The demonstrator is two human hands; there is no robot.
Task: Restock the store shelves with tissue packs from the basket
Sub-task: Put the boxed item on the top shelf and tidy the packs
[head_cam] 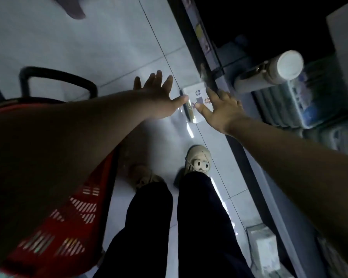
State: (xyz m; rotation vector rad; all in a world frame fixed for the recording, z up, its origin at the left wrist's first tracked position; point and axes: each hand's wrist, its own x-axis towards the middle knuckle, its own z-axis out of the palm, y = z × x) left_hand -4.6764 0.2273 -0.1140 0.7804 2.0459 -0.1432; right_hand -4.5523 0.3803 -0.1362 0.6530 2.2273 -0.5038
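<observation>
A white tissue pack (196, 97) with small flower prints sits between my two hands, above the tiled floor near the shelf edge. My left hand (158, 91) has its fingers spread straight, its thumb touching the pack's left side. My right hand (219, 106) lies with straight fingers against the pack's right side, thumb on its front. The red basket (68, 227) with a black handle (58, 79) stands at the lower left, partly hidden by my left arm.
The dark shelf unit (225, 81) runs along the right, holding wrapped tissue packs (301, 101) and a white roll (285, 65). Another tissue pack (263, 247) lies on the floor at the lower right. My legs and beige shoes (198, 161) stand on the pale tiles.
</observation>
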